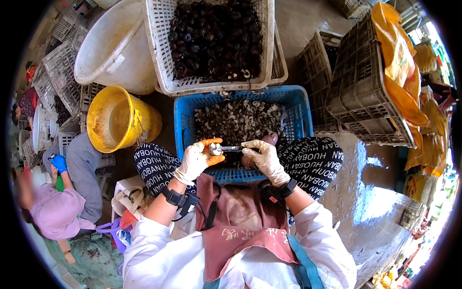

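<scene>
Above the near part of a blue plastic basket (299,103), both my hands are up close together in white gloves. My left hand (196,159), with orange covers on its fingers, pinches a small whitish shellfish piece (215,150). My right hand (265,160) grips a small metal-bladed knife (232,149), its blade pointing left and touching or nearly touching the piece; the fingers hide its handle. Inside the blue basket lies a heap of pale and dark shellfish bits (238,118). Pinkish rounded things show by my right hand, partly hidden.
A white basket (160,53) full of dark shellfish (216,41) stands beyond the blue one. To the left are a yellow bucket (149,118) and a large white tub (89,60). Stacked crates (358,82) rise at right. A co-worker (57,207) sits at far left.
</scene>
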`<move>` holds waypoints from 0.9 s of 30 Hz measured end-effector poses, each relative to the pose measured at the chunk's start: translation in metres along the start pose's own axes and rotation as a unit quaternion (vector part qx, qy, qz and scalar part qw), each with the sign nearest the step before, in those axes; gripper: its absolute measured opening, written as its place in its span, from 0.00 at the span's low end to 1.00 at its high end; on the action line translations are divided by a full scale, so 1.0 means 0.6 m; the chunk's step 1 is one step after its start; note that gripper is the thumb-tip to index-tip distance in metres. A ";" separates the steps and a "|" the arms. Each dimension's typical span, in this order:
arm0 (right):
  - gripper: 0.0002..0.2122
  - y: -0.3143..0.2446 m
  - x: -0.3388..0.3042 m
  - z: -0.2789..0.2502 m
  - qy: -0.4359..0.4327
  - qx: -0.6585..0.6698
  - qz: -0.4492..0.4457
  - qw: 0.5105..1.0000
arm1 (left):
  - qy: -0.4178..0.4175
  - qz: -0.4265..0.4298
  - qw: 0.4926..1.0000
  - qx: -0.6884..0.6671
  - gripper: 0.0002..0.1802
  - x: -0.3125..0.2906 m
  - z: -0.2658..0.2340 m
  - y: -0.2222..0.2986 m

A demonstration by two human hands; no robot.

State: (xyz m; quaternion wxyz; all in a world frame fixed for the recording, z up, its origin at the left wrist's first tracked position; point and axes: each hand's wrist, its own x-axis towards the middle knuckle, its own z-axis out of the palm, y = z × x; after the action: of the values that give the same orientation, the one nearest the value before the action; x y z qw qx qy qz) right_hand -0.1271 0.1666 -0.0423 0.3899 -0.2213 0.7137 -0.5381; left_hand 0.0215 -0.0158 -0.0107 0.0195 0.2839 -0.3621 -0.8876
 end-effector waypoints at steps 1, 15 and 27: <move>0.08 -0.002 0.003 -0.008 -0.015 -0.027 0.007 1.000 | -0.020 0.023 0.995 0.092 0.21 -0.002 0.003 0.000; 0.08 0.010 0.011 0.033 -0.026 0.121 0.072 0.990 | -0.046 -0.019 0.968 0.247 0.21 -0.001 -0.009 -0.022; 0.09 0.009 0.009 0.005 0.000 -0.045 -0.047 0.998 | -0.041 0.001 0.986 0.162 0.23 0.005 -0.021 -0.007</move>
State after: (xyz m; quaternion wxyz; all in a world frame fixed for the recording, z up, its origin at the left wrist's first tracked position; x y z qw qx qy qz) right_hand -0.1273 0.1627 -0.0497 0.3541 -0.2722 0.7261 -0.5228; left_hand 0.0260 -0.0213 -0.0221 -0.0407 0.2464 -0.5021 -0.8280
